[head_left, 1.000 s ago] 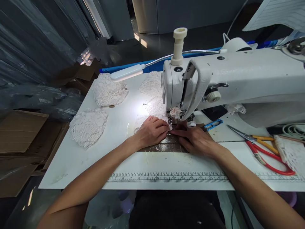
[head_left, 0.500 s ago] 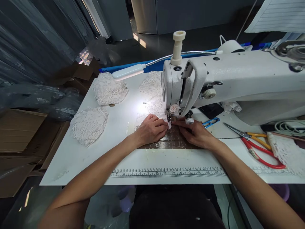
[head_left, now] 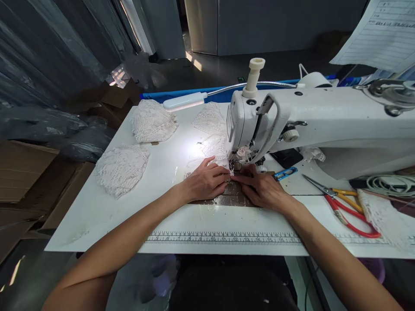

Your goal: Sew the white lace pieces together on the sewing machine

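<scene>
A white sewing machine (head_left: 317, 125) stands on the white table (head_left: 129, 207). My left hand (head_left: 205, 182) and my right hand (head_left: 262, 188) meet just in front of the needle (head_left: 234, 165). Both rest on a small piece of white lace (head_left: 214, 149) that runs under the machine head. The fingers of each hand are pressed together on the lace edge at the presser foot. A brown taped patch (head_left: 231, 194) of the table lies under both hands.
Piles of white lace (head_left: 152, 122) (head_left: 120, 168) lie at the table's left. A lamp (head_left: 184, 101) on a flexible arm lights the needle area. Blue thread snips (head_left: 285, 173), red and yellow scissors (head_left: 345, 203) and more lace (head_left: 382, 218) lie right. A ruler strip (head_left: 227, 239) runs along the front edge.
My hands stay pressed at the needle. The view has shifted slightly, so the machine and table sit a little lower and to the right.
</scene>
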